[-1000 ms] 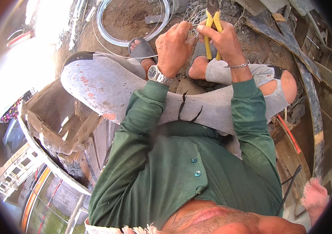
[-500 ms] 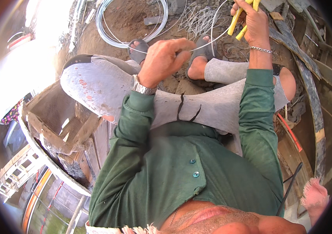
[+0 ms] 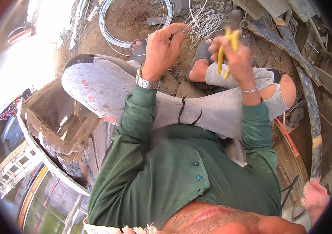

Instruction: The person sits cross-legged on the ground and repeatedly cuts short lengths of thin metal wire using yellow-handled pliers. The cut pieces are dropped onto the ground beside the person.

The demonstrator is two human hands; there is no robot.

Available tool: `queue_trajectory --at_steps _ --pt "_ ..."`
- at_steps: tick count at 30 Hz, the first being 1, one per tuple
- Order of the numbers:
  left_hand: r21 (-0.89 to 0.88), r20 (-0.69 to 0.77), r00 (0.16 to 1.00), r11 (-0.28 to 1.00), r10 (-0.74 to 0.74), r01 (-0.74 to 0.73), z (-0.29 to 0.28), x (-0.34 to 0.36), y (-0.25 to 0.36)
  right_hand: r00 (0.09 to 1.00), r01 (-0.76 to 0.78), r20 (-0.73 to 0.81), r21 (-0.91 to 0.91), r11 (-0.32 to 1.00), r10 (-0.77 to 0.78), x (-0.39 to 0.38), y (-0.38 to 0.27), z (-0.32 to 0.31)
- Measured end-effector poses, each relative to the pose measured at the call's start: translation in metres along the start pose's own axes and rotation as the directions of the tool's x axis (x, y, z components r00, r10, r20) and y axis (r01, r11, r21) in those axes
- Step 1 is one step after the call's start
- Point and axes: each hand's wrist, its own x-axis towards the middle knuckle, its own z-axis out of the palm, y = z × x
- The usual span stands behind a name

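Two-handed: pinching pale wire (image 3: 136, 55) between thumb and finger of the left hand (image 3: 160, 50), probably to steady it; gripping pliers (image 3: 220, 61) by both handles in the right hand (image 3: 236, 60), apparently for leverage. With wire coil (image 3: 104, 30) beyond and left of the left hand, loose tangle (image 3: 208, 24) beyond and between both.

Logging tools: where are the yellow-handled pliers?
Head view, upper right of centre: the yellow-handled pliers are in the right hand, right of the wire tangle.
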Motion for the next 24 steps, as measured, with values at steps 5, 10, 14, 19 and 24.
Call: queue_trajectory --at_steps 5,10,14,19,24 --pt "0.001 -0.036 0.997 0.997 0.074 -0.074 0.005 0.003 -0.003 0.994 0.089 0.096 -0.555 0.827 -0.042 0.002 0.019 0.011" --pt "-0.019 -0.034 0.997 0.997 0.070 -0.071 0.015 0.002 -0.005 0.967 0.236 0.095 -0.676 0.698 -0.234 0.000 0.016 0.018" --pt "-0.037 -0.052 0.998 0.999 0.039 -0.041 0.021 0.001 -0.006 0.957 0.254 0.085 -0.710 0.656 -0.279 0.002 0.022 0.017" --pt "0.030 -0.011 0.997 0.997 0.072 -0.071 0.027 0.000 -0.007 0.960 0.240 0.078 -0.725 0.646 -0.269 0.005 0.024 0.018" --pt "0.024 0.001 0.993 0.993 0.115 -0.115 0.035 -0.003 -0.012 0.948 0.287 0.104 -0.687 0.668 -0.301 0.010 0.030 0.019"
